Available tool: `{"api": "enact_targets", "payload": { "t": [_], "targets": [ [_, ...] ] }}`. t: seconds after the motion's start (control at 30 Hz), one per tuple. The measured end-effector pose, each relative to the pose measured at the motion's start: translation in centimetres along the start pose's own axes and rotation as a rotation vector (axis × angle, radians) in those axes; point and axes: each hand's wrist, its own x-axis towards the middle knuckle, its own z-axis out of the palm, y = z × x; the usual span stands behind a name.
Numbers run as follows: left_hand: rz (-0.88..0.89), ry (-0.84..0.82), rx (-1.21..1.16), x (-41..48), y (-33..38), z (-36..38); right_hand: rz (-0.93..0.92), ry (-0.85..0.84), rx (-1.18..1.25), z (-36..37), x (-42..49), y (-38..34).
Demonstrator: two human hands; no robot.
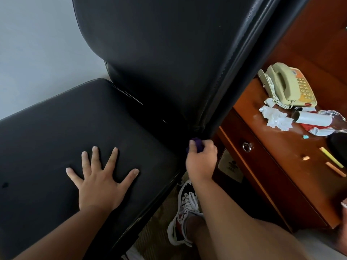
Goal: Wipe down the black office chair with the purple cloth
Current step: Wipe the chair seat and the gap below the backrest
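The black office chair (169, 53) fills most of my view, its tall backrest rising above both my hands and its flat seat (47, 132) spreading under my left hand (99, 177). That hand lies palm down on the seat, all five fingers straight and spread wide, holding nothing. My right hand (201, 158) is just to its right, past the seat's edge, at the bottom corner of the backrest's side. Its fingers are curled round the purple cloth (197, 144), which is bunched so small that only a dark purple scrap shows between thumb and fingers. The cloth touches the lower end of the backrest's piped seam. Below my right forearm, my foot in a white patterned sneaker (185, 209) stands on brownish carpet (155, 231) beside the seat edge.

To the right of my right hand stands a reddish wooden surface (281, 147), its drawer front carrying a round metal knob (247, 146). On the surface, up and right of that hand, sits a beige corded telephone (289, 85). Crumpled white tissue (276, 117) lies just below it, touching a cardboard tube (311, 119). Nearer me on the same surface lie a yellow stick (331, 156) and an orange one (336, 168), close together.
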Motion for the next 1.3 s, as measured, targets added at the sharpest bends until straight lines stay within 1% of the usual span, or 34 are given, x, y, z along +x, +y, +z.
{"api": "enact_targets", "payload": {
  "t": [0.07, 0.1, 0.17, 0.2, 0.23, 0.3, 0.37, 0.4, 0.43, 0.47, 0.53, 0.57, 0.6, 0.67, 0.7, 0.73, 0.8, 0.83, 0.93, 0.97, 1.0, 1.03, 1.07, 1.13, 1.2, 1.27, 1.3],
  "targets": [
    [-0.001, -0.002, -0.001, 0.0, 0.0, 0.0, -0.192, -0.045, -0.105, 0.6, -0.7, -0.1],
    [-0.003, -0.001, -0.004, 0.1, 0.0, 0.0, -0.229, -0.061, -0.151, 0.8, -0.7, 0.2],
    [-0.005, -0.001, -0.004, 0.1, 0.1, 0.1, -0.175, -0.055, -0.207, 1.1, 0.1, 0.1],
    [-0.007, -0.002, -0.002, 0.1, 0.1, 0.1, -0.103, -0.045, -0.201, 1.3, 0.5, 0.1],
    [-0.01, -0.005, 0.002, 0.1, 0.2, 0.0, 0.009, -0.039, -0.159, 1.3, 1.0, 0.2],
    [-0.009, -0.014, 0.008, 0.0, 0.1, -0.1, 0.331, -0.023, 0.005, 0.9, 2.2, 1.0],
    [-0.004, -0.011, 0.009, 0.0, -0.1, -0.2, 0.651, -0.066, 0.134, 0.6, 2.6, 2.4],
    [0.0, -0.009, 0.01, 0.0, -0.2, -0.2, 0.742, -0.043, 0.198, 0.4, 2.3, 2.8],
    [0.001, -0.007, 0.008, 0.0, -0.2, -0.1, 0.758, -0.001, 0.27, 0.4, 1.8, 2.7],
    [0.002, -0.006, 0.005, 0.0, -0.2, -0.1, 0.712, 0.057, 0.348, 0.7, 1.4, 2.4],
    [0.004, -0.008, 0.005, 0.1, -0.1, 0.0, 0.484, 0.122, 0.418, 1.2, 0.7, 1.6],
    [0.004, -0.009, 0.01, 0.2, -0.1, 0.0, 0.355, 0.11, 0.407, 1.1, 0.3, 0.8],
    [0.004, -0.012, 0.012, 0.1, -0.2, 0.0, 0.214, 0.077, 0.353, 1.0, -0.1, 0.1],
    [0.001, -0.012, 0.009, 0.1, -0.2, 0.0, -0.043, -0.033, 0.133, 0.9, -0.5, -0.5],
    [-0.001, -0.011, 0.007, 0.1, -0.1, 0.0, -0.117, -0.088, 0.047, 1.1, -0.4, -0.2],
    [-0.002, -0.012, 0.006, 0.1, 0.0, -0.1, -0.145, -0.091, -0.004, 1.4, -0.2, 0.0],
    [-0.001, -0.015, 0.002, 0.1, 0.1, -0.1, -0.026, -0.013, -0.005, 1.9, 0.5, 0.6],
    [0.0, -0.017, 0.004, 0.2, 0.0, -0.1, 0.104, 0.022, 0.049, 2.1, 1.0, 1.4],
    [0.004, -0.022, 0.015, 0.1, -0.2, 0.0, 0.599, 0.077, 0.189, 1.4, 1.6, 3.4],
    [0.001, -0.018, 0.015, 0.1, -0.2, 0.0, 0.704, 0.096, 0.232, 1.1, 1.3, 3.8],
    [-0.003, -0.015, 0.014, 0.0, -0.2, 0.0, 0.718, 0.119, 0.277, 1.0, 0.8, 3.8],
    [-0.005, -0.014, 0.01, 0.0, -0.1, 0.0, 0.676, 0.135, 0.332, 1.1, 0.2, 3.4],
    [-0.005, -0.013, 0.006, 0.1, 0.0, 0.0, 0.592, 0.145, 0.39, 1.4, -0.5, 2.8],
    [-0.008, -0.013, 0.003, 0.1, 0.2, 0.0, 0.379, 0.128, 0.462, 1.8, -1.9, 1.7],
    [-0.016, -0.014, -0.001, 0.1, 0.3, 0.1, 0.141, 0.06, 0.326, 1.8, -3.5, 0.9],
    [-0.023, -0.006, -0.008, 0.1, 0.4, 0.1, -0.094, -0.032, 0.114, 1.8, -4.3, 1.0],
    [-0.025, -0.005, -0.008, 0.1, 0.5, 0.1, -0.151, -0.054, 0.055, 2.0, -4.3, 1.6]
  ]
}}
